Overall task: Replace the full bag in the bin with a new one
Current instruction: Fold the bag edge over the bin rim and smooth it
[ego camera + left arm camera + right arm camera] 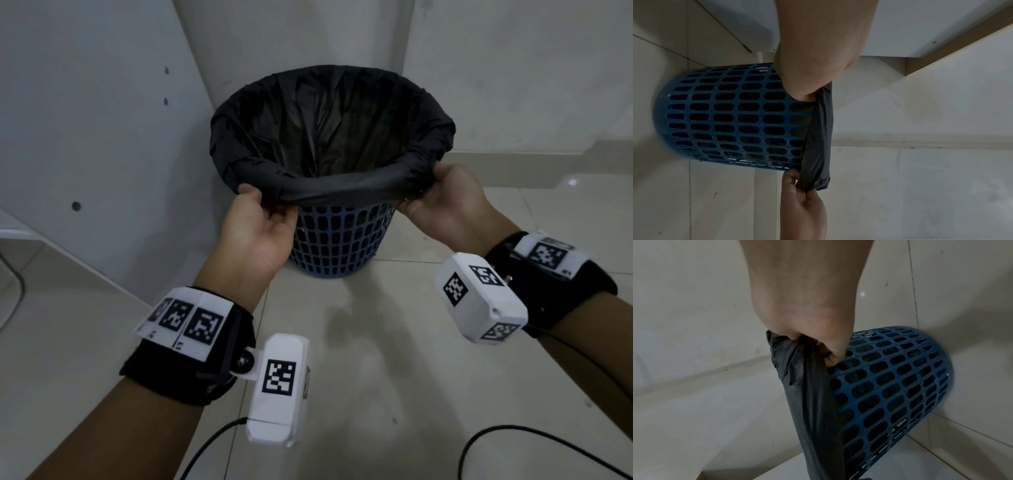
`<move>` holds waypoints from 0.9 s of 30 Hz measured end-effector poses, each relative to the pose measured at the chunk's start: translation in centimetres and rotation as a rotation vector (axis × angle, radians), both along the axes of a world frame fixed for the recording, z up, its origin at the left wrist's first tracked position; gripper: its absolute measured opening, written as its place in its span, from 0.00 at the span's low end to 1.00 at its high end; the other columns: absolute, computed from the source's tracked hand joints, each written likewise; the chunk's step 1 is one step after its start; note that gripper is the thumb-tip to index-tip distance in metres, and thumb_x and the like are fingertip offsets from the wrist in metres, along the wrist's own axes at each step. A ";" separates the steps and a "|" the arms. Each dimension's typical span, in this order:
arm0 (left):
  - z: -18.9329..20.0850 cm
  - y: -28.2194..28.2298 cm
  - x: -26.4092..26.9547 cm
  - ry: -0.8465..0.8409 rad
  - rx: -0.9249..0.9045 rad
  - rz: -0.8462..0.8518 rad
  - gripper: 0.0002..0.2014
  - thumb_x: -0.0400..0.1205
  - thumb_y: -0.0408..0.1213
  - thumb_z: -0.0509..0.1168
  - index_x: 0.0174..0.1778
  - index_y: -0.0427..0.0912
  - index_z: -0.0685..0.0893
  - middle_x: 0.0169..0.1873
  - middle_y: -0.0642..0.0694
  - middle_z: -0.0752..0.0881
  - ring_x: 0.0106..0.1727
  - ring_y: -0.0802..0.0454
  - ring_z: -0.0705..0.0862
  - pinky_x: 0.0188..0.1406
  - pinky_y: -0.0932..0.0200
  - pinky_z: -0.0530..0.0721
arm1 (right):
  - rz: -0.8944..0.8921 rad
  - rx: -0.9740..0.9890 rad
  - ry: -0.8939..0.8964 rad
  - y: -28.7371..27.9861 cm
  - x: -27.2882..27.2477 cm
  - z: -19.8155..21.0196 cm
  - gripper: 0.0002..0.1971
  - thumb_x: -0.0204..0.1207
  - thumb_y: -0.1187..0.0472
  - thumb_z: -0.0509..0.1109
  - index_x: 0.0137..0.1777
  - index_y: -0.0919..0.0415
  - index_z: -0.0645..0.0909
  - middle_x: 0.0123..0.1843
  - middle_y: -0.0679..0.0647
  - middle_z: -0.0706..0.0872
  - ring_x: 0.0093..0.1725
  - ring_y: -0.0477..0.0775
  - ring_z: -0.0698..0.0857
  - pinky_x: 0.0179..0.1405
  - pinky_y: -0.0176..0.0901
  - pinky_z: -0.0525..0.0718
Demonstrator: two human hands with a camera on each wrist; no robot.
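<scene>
Both hands grip the black bag (329,137) at its folded near edge: left hand (255,233) pinching on the left, right hand (442,202) pinching on the right. Bag lines the blue lattice bin (339,240), which stands upright on the tiled floor (376,359) near the wall corner.

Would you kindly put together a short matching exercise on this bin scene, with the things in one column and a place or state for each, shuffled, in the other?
Column one:
1. black bag
2. blue bin
3. left hand
4. right hand

Column two:
A. stands on the tiled floor, its sides perforated
B. grips the bag's folded edge at the near right of the rim
C. lines the bin, its edge folded over the rim
D. grips the bag's folded edge at the near left of the rim

Pairs: 1-C, 2-A, 3-D, 4-B
</scene>
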State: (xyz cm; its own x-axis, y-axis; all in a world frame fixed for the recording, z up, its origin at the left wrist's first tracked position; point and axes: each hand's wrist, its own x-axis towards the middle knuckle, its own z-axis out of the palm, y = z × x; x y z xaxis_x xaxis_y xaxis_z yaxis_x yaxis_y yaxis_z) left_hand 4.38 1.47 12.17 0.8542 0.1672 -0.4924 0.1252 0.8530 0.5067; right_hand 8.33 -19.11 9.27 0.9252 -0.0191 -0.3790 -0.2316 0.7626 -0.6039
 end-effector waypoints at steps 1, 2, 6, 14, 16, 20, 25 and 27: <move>0.0 0.0 0.1 0.002 0.002 0.001 0.18 0.93 0.38 0.53 0.74 0.33 0.76 0.61 0.39 0.83 0.65 0.44 0.83 0.66 0.50 0.81 | 0.001 0.001 0.007 0.0 0.1 0.0 0.22 0.91 0.61 0.46 0.78 0.68 0.71 0.74 0.66 0.80 0.72 0.66 0.81 0.68 0.61 0.82; -0.1 0.1 0.2 0.004 0.006 -0.002 0.19 0.93 0.38 0.52 0.76 0.33 0.75 0.64 0.39 0.83 0.69 0.43 0.82 0.68 0.50 0.80 | 0.000 0.005 0.010 0.1 0.1 -0.1 0.22 0.91 0.62 0.46 0.78 0.68 0.71 0.74 0.66 0.80 0.71 0.66 0.81 0.68 0.62 0.81; -0.8 0.1 0.7 0.011 0.062 -0.005 0.21 0.92 0.40 0.53 0.79 0.36 0.74 0.71 0.39 0.82 0.67 0.46 0.83 0.57 0.55 0.83 | -0.045 0.006 0.003 0.4 0.0 0.1 0.19 0.91 0.60 0.52 0.75 0.66 0.74 0.69 0.63 0.83 0.66 0.65 0.85 0.53 0.62 0.90; -2.0 0.4 0.3 0.125 0.227 -0.137 0.19 0.84 0.58 0.65 0.48 0.44 0.85 0.37 0.53 0.82 0.35 0.58 0.78 0.35 0.63 0.82 | -0.145 -0.239 0.056 0.5 0.6 -0.4 0.21 0.82 0.53 0.70 0.70 0.63 0.80 0.60 0.55 0.90 0.45 0.50 0.91 0.34 0.38 0.88; -2.2 0.2 0.0 0.089 0.228 -0.115 0.18 0.85 0.56 0.64 0.49 0.43 0.86 0.37 0.53 0.83 0.34 0.59 0.77 0.32 0.66 0.82 | -0.171 -0.246 0.065 0.6 0.5 -0.6 0.21 0.81 0.53 0.72 0.70 0.62 0.82 0.61 0.55 0.90 0.46 0.50 0.92 0.34 0.38 0.88; -2.6 -0.3 -0.7 -0.041 0.192 -0.017 0.16 0.88 0.44 0.64 0.69 0.45 0.84 0.47 0.51 0.88 0.41 0.60 0.84 0.38 0.69 0.85 | -0.087 -0.244 0.028 0.6 -0.2 -1.3 0.16 0.86 0.46 0.62 0.67 0.48 0.82 0.65 0.48 0.88 0.59 0.52 0.86 0.51 0.46 0.91; -3.5 -1.5 -1.6 -0.093 0.234 -0.050 0.22 0.87 0.34 0.65 0.78 0.48 0.76 0.56 0.50 0.87 0.45 0.61 0.86 0.44 0.69 0.86 | 0.022 -0.134 -0.064 0.5 -1.1 -2.7 0.18 0.86 0.58 0.65 0.75 0.51 0.78 0.67 0.52 0.88 0.67 0.55 0.85 0.61 0.50 0.88; -3.4 -1.7 -1.3 -0.081 0.227 -0.076 0.19 0.88 0.34 0.63 0.76 0.41 0.78 0.49 0.50 0.85 0.43 0.61 0.83 0.44 0.70 0.85 | 0.010 -0.131 -0.060 0.4 -0.8 -2.8 0.22 0.85 0.69 0.64 0.77 0.55 0.76 0.67 0.52 0.87 0.65 0.54 0.85 0.56 0.47 0.90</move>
State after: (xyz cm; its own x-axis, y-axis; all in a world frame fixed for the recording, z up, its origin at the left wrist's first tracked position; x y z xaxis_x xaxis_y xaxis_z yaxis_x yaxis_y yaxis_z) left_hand 3.07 -0.23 8.80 0.9037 0.1992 -0.3789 0.1358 0.7060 0.6950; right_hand 7.52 -18.72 6.47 0.9467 -0.0553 -0.3174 -0.1991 0.6742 -0.7113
